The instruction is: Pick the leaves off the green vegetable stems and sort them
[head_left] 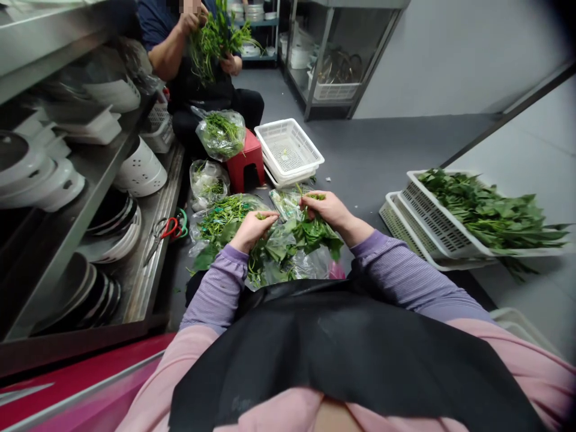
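Down low, over the person's lap, both hands work in a bunch of leafy greens (310, 234) that rests on a crinkled clear plastic bag (279, 258). The left hand (252, 228) is curled nearly closed, fingertips pinched on a thin stem at the bunch's left side; the right hand (328, 207) is also closed, gripping the upper end of the bunch from above. Holding the greens at both ends over the bag likely keeps loose bits falling onto plastic instead of the floor.

A second heap of stems (225, 216) lies on the floor just left of the bag, within easy reach of the left hand. To the right, stacked white baskets (418, 210) sit tilted on the floor, the top one filled with picked leaves (490, 213), near the right arm but apart from it.

Room is tight on the left: a steel shelf (148, 264) with plates and red-handled scissors (167, 231) runs close along that side. Ahead stand a red stool (246, 162), another bagged bunch (221, 133) on it, and an empty white basket (288, 147). Beyond, a seated co-worker holds greens (215, 36) in both hands. Open grey floor (382, 150) lies ahead to the right
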### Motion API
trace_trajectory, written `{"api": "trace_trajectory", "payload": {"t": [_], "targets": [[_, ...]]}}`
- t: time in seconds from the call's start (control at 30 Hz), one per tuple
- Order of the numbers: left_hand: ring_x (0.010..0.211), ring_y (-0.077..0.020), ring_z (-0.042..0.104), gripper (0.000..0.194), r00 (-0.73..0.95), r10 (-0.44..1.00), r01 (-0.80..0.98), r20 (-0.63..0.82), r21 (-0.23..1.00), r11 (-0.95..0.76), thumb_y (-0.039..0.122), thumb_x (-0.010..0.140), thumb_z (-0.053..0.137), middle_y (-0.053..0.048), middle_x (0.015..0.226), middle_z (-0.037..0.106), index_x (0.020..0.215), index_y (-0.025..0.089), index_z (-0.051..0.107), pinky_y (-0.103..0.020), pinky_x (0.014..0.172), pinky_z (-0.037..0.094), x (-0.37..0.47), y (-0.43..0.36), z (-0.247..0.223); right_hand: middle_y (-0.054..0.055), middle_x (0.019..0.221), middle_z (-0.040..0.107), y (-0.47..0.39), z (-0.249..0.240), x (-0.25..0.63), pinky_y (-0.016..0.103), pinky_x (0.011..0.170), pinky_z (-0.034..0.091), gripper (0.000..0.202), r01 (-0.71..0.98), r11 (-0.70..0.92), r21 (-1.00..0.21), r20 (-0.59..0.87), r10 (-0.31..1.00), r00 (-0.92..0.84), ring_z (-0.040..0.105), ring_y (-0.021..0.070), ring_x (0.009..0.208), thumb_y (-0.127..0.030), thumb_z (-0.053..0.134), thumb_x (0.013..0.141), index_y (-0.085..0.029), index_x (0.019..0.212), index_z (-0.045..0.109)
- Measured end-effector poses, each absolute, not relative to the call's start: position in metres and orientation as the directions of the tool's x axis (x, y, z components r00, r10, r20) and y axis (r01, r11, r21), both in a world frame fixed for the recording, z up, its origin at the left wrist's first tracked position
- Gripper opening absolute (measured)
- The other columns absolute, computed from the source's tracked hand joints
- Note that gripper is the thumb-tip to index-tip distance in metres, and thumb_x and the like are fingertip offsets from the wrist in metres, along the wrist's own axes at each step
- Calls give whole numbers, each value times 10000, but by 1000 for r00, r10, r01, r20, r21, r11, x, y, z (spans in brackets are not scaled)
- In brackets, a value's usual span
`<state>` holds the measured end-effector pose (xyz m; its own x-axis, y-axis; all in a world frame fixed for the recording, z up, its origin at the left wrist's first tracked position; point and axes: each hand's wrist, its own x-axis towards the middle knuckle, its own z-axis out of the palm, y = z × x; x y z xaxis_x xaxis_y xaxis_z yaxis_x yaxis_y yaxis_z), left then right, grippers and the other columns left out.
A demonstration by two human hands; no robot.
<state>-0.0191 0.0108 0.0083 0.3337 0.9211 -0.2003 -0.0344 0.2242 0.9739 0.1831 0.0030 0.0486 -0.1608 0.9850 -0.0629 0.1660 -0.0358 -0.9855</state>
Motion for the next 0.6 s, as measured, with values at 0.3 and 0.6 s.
{"api": "trace_trajectory", "payload": {"t": [0.3,0.6], "targets": [[336,-29,361,278,351,930,-369,-111,896,246,305,588,762,42,481,503,707,112,601,-195,361,298,-9,7,14,-12,547,552,-6,27,170,229,481,399,356,135,-281,-950,-306,756,-578,464,74,441,-415,633,706,-95,861,650],[358,-56,412,257,351,934,-195,-66,971,142,343,631,727,3,549,580,703,134,597,-211,382,338,-10,4,14,-9,585,570,-6,22,175,210,456,346,278,156,-269,-951,-310,794,-523,452,61,440,-352,604,707,-104,822,660]]}}
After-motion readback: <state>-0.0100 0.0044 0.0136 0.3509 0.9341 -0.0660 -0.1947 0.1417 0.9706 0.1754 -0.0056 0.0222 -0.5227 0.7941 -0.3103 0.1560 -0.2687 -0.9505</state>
